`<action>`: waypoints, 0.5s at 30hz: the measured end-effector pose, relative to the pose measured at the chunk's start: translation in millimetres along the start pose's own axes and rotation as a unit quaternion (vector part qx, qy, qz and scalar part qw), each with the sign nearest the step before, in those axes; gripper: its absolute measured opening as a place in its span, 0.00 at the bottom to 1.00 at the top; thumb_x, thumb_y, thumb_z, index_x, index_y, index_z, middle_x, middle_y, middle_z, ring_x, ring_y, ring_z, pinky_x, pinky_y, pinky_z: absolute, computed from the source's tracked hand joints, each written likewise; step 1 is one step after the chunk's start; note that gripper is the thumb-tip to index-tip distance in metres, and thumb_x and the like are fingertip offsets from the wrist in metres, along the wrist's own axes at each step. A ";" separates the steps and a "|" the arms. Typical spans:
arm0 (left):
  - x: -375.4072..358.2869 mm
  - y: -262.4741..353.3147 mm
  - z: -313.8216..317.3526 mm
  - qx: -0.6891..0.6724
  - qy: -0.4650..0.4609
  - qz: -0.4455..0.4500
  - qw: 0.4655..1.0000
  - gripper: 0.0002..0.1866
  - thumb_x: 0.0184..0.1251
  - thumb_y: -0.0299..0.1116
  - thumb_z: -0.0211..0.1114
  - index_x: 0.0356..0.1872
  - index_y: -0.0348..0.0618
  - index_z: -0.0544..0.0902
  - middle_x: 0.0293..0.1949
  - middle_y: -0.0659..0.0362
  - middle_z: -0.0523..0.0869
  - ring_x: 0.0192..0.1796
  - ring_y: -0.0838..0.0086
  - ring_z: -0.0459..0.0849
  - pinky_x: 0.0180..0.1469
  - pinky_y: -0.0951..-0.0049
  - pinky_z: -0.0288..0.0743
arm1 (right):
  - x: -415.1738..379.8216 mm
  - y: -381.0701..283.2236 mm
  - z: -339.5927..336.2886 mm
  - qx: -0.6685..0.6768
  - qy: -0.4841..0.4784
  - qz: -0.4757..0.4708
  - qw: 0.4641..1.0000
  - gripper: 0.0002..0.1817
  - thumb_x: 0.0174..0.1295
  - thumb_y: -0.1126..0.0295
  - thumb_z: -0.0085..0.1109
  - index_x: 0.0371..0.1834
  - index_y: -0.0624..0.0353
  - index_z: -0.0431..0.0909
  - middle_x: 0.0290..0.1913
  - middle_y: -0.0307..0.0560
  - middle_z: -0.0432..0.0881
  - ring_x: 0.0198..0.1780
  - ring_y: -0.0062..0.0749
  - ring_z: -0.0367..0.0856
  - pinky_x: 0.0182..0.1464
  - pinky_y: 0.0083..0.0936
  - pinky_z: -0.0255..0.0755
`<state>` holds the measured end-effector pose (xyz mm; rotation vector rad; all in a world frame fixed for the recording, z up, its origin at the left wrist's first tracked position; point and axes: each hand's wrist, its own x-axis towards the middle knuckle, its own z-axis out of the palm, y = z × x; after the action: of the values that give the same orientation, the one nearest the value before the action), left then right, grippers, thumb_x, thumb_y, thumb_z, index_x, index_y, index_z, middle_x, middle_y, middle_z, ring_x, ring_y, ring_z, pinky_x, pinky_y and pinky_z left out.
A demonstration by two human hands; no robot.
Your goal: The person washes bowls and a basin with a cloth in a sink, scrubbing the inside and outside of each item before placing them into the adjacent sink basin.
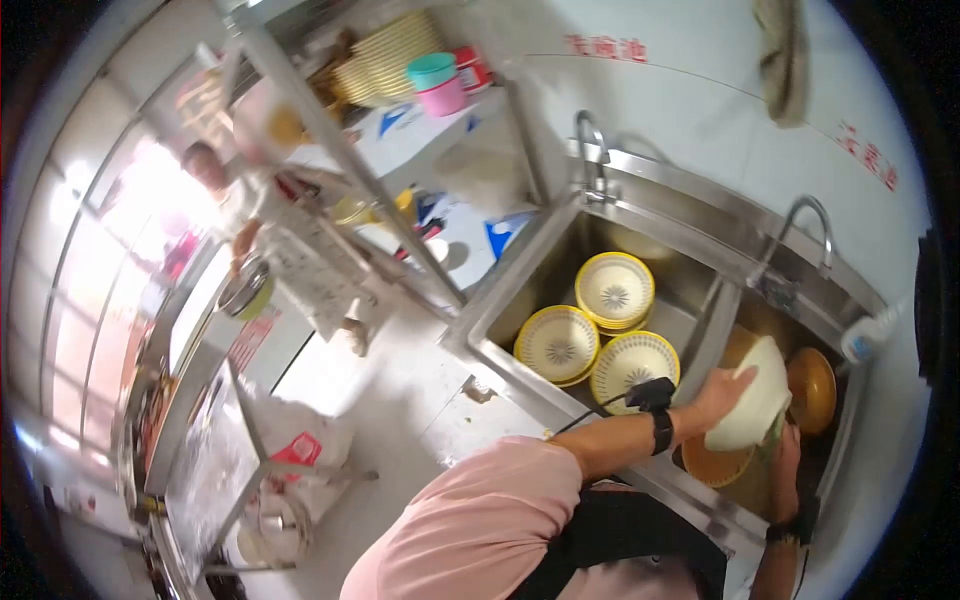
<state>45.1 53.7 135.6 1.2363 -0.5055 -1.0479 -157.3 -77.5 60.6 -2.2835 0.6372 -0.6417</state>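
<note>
In the right-hand sink basin, my left hand (722, 397) grips a pale bowl (755, 400) by its rim, thumb and fingers closed on it. The bowl is tilted on its side. My right hand (788, 462) is low beside the bowl's lower edge, next to something greenish (774, 434) that I cannot make out. Its fingers are mostly hidden. Beneath the pale bowl is an orange-yellow bowl (712, 462). Another orange-brown bowl (811, 390) leans against the basin's right side.
The left basin holds stacks of yellow-rimmed patterned bowls (615, 287). Two taps (592, 150) rise behind the sink. A metal shelf (345, 150) carries stacked bowls and cups. To the left, a person (300, 250) stands with a pot (246, 292). Plastic bags (310, 430) lie near a stand.
</note>
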 end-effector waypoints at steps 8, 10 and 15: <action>3.3 -18.1 4.5 0.090 0.000 0.114 0.989 0.22 0.64 0.45 0.50 0.26 0.33 0.80 0.20 0.61 0.79 0.23 0.82 0.73 0.27 0.76 0.69 | -13.3 -41.1 9.5 0.452 -0.156 0.283 0.832 0.18 0.52 0.73 0.41 0.47 0.65 0.68 0.43 0.48 0.74 0.39 0.35 0.75 0.39 0.28 0.70; 7.4 -44.0 6.5 0.083 0.009 0.118 0.990 0.22 0.65 0.45 0.49 0.27 0.33 0.79 0.19 0.59 0.79 0.23 0.81 0.72 0.29 0.75 0.69 | -17.4 -48.5 -0.3 0.565 -0.098 0.307 0.760 0.19 0.51 0.74 0.44 0.48 0.64 0.68 0.43 0.45 0.73 0.40 0.29 0.75 0.38 0.24 0.70; -7.4 -58.5 9.5 0.164 0.018 0.160 0.973 0.22 0.66 0.44 0.48 0.27 0.32 0.76 0.18 0.56 0.76 0.24 0.79 0.70 0.30 0.72 0.68 | -17.1 49.3 -21.7 0.448 -0.190 0.303 0.820 0.19 0.53 0.71 0.44 0.50 0.65 0.67 0.42 0.46 0.73 0.43 0.31 0.73 0.43 0.26 0.69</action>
<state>12.4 56.7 85.7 1.4025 -0.8440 -0.6833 -196.2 -109.8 35.2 -1.1636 0.6277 -0.0927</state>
